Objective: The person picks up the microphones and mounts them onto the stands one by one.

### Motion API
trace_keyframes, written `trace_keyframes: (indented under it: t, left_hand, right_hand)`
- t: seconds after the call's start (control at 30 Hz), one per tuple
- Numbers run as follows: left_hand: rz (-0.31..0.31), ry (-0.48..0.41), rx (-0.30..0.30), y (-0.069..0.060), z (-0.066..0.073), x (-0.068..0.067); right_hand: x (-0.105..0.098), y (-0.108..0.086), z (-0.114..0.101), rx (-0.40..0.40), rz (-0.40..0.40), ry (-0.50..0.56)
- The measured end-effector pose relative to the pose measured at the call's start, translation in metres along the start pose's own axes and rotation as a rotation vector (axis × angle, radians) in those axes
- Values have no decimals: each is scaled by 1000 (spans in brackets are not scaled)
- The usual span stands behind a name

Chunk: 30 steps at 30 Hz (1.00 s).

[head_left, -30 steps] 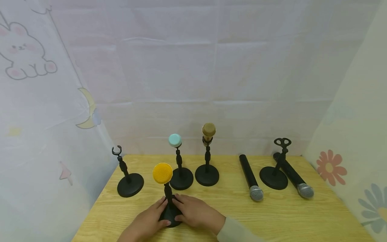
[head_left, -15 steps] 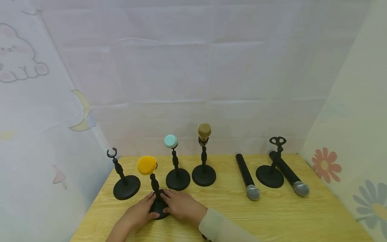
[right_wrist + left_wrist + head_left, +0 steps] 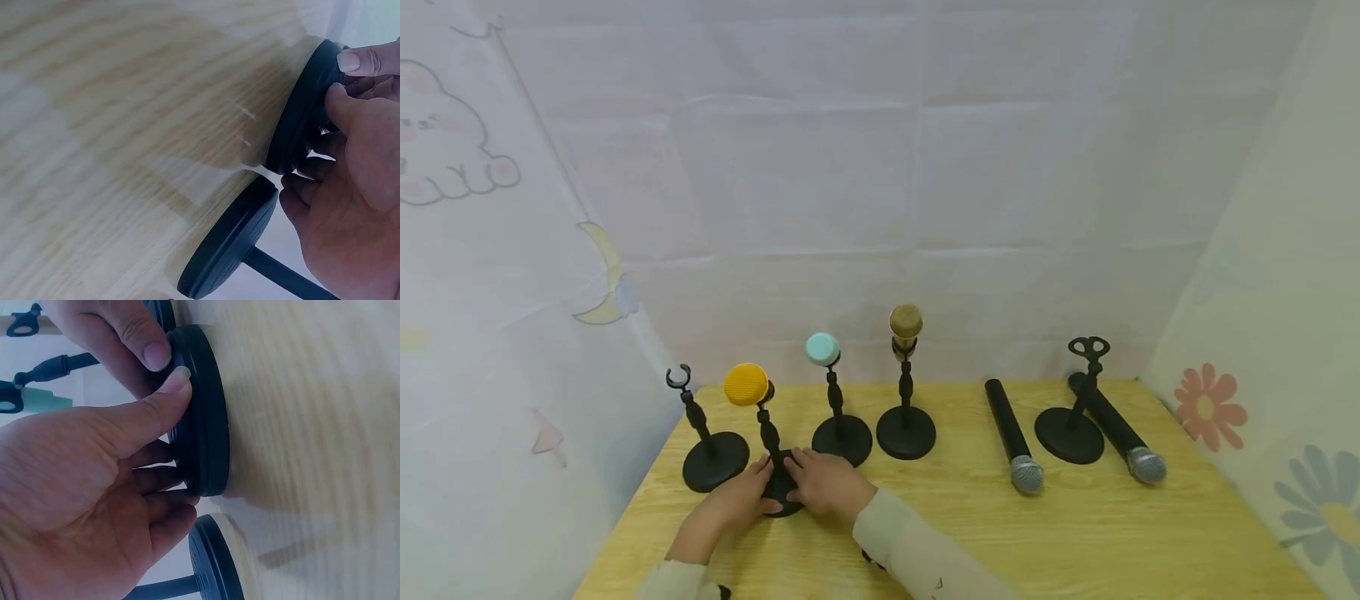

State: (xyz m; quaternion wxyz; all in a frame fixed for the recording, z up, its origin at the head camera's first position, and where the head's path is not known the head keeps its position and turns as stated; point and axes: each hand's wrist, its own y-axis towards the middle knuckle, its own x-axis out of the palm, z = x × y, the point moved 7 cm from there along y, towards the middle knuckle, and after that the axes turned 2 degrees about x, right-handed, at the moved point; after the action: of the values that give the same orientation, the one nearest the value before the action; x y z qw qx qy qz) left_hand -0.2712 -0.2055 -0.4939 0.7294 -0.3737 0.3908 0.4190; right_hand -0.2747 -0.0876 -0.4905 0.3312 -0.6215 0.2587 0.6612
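The left hand and the right hand grip the round black base of a stand from both sides, thumbs at its near edge. That stand carries a yellow-headed microphone, tilted to the left. In the left wrist view, the left hand has its thumb on the base and its fingers curled at the rim. From the right wrist view, the right hand pinches the same base. Just behind stands a mint-headed microphone on its own stand.
An empty stand is at the left, close to the left hand. A gold microphone on a stand is behind right. Two black microphones lie at the right, beside another empty stand. Cloth hangs behind the table.
Both hands have moved the yellow-headed microphone's stand left and away from the person, closer to the row of stands. The head view has shifted slightly.
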Motion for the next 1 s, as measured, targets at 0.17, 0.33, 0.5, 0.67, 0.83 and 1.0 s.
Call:
trace_keyframes:
  t: [0.17,0.33,0.5,0.67,0.83,1.0]
  left_hand:
    - [3,8,10,13,-2,-9]
    - [-12,40,20,23,-3,-15]
    - [-33,53,6,26,-7,-20]
    - [-43,62,-20,28,-16,-20]
    - [-32,63,-22,37,-23,-26]
    - [-29,55,6,49,-24,-30]
  right_hand:
    - [1,17,9,61,-57,-3]
    - [2,26,13,85,-68,14]
    - [7,33,9,59,-42,-10]
    - [7,39,3,39,-40,-36]
    - [6,49,7,57,-52,-28]
    - [7,55,19,103,-68,26]
